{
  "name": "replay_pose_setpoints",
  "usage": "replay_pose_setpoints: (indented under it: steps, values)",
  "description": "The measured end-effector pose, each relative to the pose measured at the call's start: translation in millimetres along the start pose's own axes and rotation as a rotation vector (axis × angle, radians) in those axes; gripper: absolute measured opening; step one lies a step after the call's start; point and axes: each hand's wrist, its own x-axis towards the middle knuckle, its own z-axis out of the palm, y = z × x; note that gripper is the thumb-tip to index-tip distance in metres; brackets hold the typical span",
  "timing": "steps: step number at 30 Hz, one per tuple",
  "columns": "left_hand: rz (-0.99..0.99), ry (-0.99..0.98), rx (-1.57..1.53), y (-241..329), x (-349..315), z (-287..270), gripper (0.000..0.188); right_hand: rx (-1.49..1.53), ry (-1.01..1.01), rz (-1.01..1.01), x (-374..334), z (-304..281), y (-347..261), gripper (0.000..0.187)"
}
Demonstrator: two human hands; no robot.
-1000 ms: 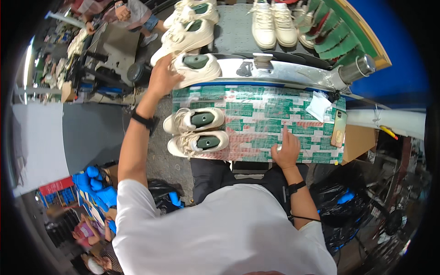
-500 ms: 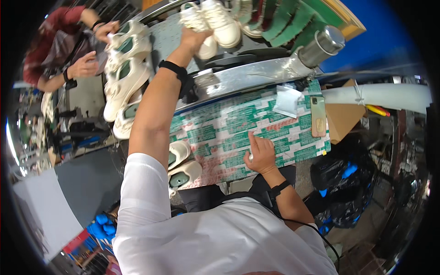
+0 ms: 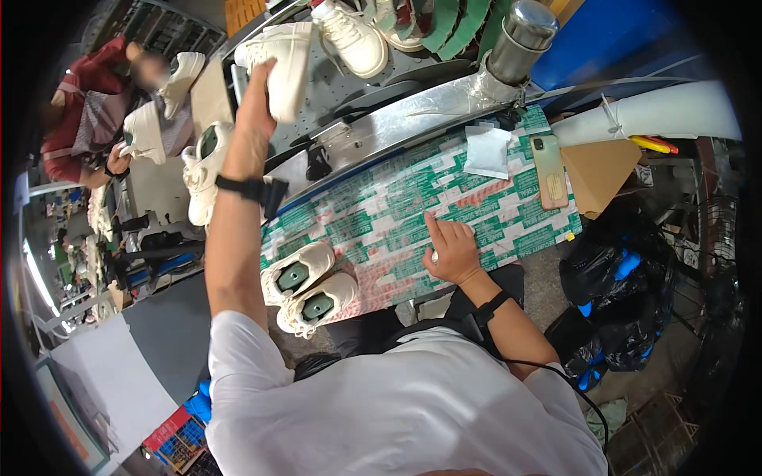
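Up at the left end of a metal conveyor, my left hand grips a cream sneaker that is raised and tipped on its side. A second cream sneaker rests on the conveyor bed to the right of it. My right hand is over the bench covered in green-and-white printed sheeting, index finger stretched out and nothing in its grasp. A small white spot, too small to name, shows by its thumb. A pair of cream sneakers with dark green insoles sits at the bench's left corner.
A white packet and a phone lie on the bench. Beyond stands a steel cylinder. At the left, a co-worker's hand holds a cream shoe. Black bags are on the floor at right.
My left hand has lifted one sneaker off the conveyor and carried it left. My right hand stays nearly in place. The co-worker has turned, and a shoe is now in their hand.
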Motion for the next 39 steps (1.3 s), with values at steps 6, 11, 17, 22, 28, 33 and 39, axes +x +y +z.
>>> replay_pose_setpoints:
  steps: [6, 11, 17, 22, 28, 33, 39]
  values:
    - [-0.136, 0.1, -0.173, -41.5, -230.0, 3.6, 0.055, 0.034, -0.008, 0.001, -4.3, 0.6, -1.4, 0.08]
    - [0.168, 0.3, 0.379, -136.4, -346.1, 66.6, 0.083, 0.052, 0.005, 0.004, -1.4, 2.2, -2.8, 0.081]
    - [0.181, 0.296, 0.895, -234.3, -373.4, 53.6, 0.103, 0.171, -0.039, 0.127, -6.1, -8.8, -11.3, 0.077]
    - [0.033, 0.098, 0.571, -237.0, -358.9, -5.2, 0.057, 0.38, -0.02, 0.307, -35.2, -32.6, -44.2, 0.072]
    - [0.309, 0.174, 0.873, -149.8, -349.6, -7.7, 0.035, 0.444, -0.057, -0.05, -13.7, -69.3, -121.6, 0.073]
    - [0.365, -0.255, 0.857, -150.1, -293.4, -19.1, 0.046, 0.108, -0.114, -0.307, 7.4, -49.5, -123.9, 0.078]
    - [0.367, -0.229, 0.801, -151.0, -291.1, -26.2, 0.043, 0.169, -0.245, -0.222, 8.5, -50.2, -135.1, 0.073]
